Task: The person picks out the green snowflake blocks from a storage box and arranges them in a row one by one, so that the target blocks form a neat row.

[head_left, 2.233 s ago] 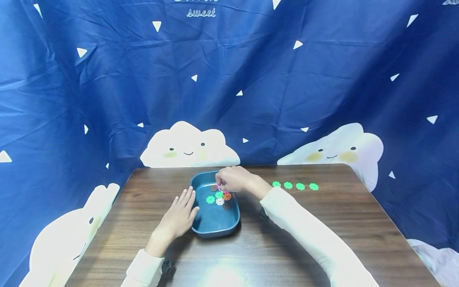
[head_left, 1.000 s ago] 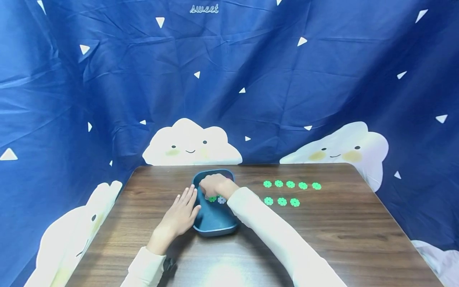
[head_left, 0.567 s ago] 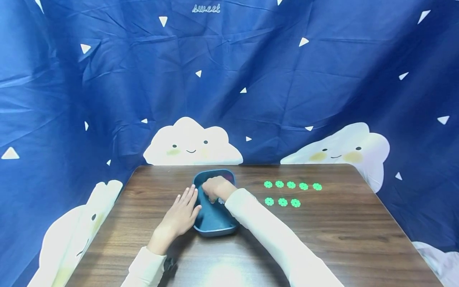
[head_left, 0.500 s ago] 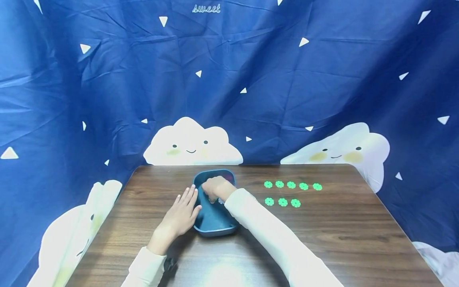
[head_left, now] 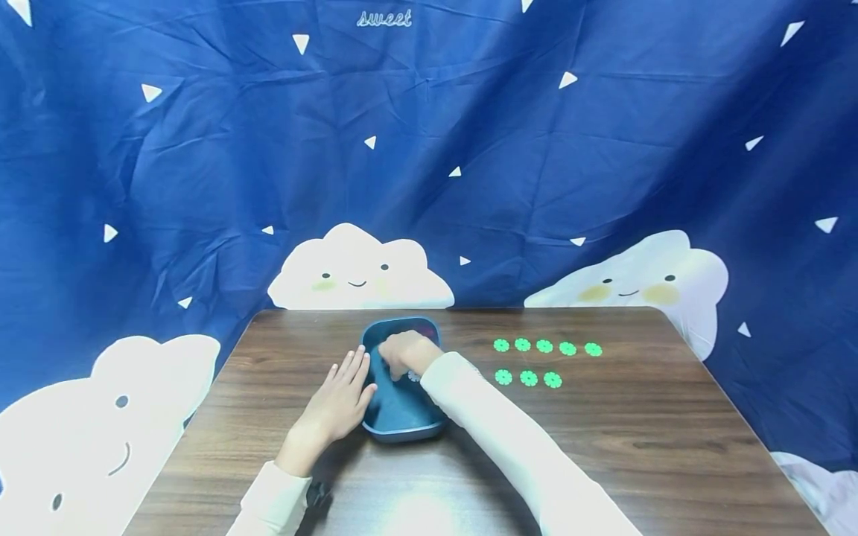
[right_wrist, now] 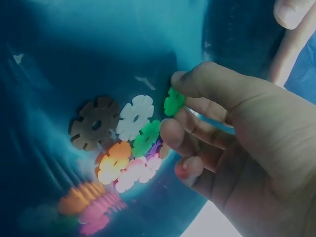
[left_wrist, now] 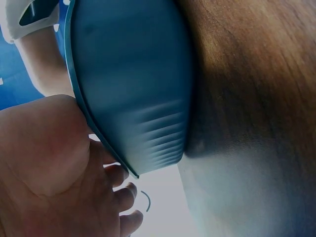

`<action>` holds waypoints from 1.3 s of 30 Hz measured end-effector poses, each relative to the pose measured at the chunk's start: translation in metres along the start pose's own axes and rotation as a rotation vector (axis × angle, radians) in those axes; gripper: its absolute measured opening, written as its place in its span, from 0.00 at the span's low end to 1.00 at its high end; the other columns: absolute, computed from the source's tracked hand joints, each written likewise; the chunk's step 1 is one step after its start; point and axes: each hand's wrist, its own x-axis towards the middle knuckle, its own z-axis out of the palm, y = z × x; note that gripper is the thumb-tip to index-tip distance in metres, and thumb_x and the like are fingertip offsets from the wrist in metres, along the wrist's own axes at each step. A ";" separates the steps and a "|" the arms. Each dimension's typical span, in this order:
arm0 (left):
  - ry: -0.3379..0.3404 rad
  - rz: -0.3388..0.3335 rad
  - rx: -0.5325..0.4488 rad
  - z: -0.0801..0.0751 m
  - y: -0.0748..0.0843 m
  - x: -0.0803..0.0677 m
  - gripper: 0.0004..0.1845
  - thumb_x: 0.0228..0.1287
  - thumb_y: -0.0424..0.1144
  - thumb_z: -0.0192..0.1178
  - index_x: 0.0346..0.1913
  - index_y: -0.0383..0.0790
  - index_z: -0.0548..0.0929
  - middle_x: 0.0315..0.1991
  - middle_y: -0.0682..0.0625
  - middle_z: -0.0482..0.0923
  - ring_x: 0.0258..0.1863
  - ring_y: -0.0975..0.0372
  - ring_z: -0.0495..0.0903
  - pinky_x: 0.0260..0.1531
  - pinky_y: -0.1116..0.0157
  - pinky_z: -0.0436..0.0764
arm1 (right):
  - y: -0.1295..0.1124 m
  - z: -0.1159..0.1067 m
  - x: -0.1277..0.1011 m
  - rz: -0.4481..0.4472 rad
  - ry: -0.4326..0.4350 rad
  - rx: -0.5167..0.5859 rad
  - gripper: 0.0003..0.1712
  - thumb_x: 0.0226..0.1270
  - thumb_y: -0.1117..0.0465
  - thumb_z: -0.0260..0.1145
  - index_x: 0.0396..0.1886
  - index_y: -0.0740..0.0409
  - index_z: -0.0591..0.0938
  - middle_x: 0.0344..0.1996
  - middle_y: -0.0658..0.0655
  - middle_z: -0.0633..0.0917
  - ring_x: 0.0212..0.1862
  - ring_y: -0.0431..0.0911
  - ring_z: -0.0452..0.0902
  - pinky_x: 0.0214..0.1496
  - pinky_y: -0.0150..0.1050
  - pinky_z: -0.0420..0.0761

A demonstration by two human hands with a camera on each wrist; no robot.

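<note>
A dark teal plastic tray (head_left: 402, 433) stands on the wooden table. My left hand (head_left: 338, 398) lies with straight fingers over its left rim; in the left wrist view that palm sits along the tray's edge. Inside the tray, my right hand (head_left: 407, 352) reaches down. The right wrist view shows its thumb and fingers pinching a green notched flower disc (right_wrist: 174, 102). Close by on the tray floor lie a brown disc (right_wrist: 96, 122), a white disc (right_wrist: 136, 117), another green disc (right_wrist: 146, 138), an orange disc (right_wrist: 114, 162) and pink discs (right_wrist: 131, 175).
Right of the tray, several green discs (head_left: 544, 346) form a back row. Three more green discs (head_left: 528, 378) line up nearer the front. Behind the wooden table (head_left: 637, 417) hangs a blue curtain (head_left: 429, 134) with white cloud faces.
My right hand has shifted left and forward within the tray, and its sleeve has uncovered the green discs on the table. In the last half second both hands stay nearly still.
</note>
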 end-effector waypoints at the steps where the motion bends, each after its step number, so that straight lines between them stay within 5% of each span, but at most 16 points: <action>1: 0.002 0.000 0.000 0.000 0.001 0.000 0.32 0.77 0.47 0.45 0.75 0.32 0.57 0.78 0.39 0.51 0.77 0.45 0.52 0.74 0.43 0.56 | 0.000 0.000 0.000 -0.004 0.003 0.000 0.09 0.63 0.48 0.70 0.33 0.44 0.79 0.29 0.44 0.80 0.34 0.40 0.77 0.42 0.36 0.80; 9: 0.003 0.000 0.003 0.000 0.003 -0.001 0.32 0.77 0.46 0.45 0.75 0.31 0.57 0.78 0.39 0.51 0.77 0.45 0.52 0.73 0.42 0.57 | 0.005 -0.001 -0.003 -0.033 0.047 0.017 0.22 0.65 0.49 0.68 0.57 0.42 0.77 0.41 0.43 0.85 0.40 0.40 0.79 0.53 0.41 0.83; 19: 0.005 0.000 0.005 0.002 0.001 -0.001 0.32 0.77 0.46 0.45 0.75 0.31 0.56 0.78 0.39 0.49 0.77 0.45 0.51 0.73 0.42 0.56 | 0.011 -0.003 -0.004 -0.019 0.080 0.080 0.08 0.65 0.51 0.68 0.39 0.45 0.80 0.23 0.45 0.77 0.29 0.40 0.75 0.36 0.33 0.77; 31: -0.045 -0.025 0.025 0.002 -0.001 0.001 0.33 0.78 0.50 0.42 0.77 0.35 0.54 0.79 0.41 0.46 0.79 0.47 0.47 0.75 0.44 0.54 | 0.025 -0.010 -0.012 -0.063 0.126 0.105 0.18 0.63 0.49 0.69 0.51 0.46 0.81 0.37 0.44 0.82 0.36 0.41 0.77 0.43 0.37 0.81; 39: -0.042 -0.033 0.024 0.001 -0.001 0.001 0.34 0.78 0.51 0.43 0.77 0.35 0.54 0.79 0.41 0.47 0.79 0.48 0.47 0.75 0.44 0.55 | 0.039 -0.013 -0.038 -0.100 0.207 0.079 0.18 0.63 0.48 0.69 0.51 0.43 0.81 0.42 0.44 0.81 0.38 0.40 0.76 0.44 0.38 0.82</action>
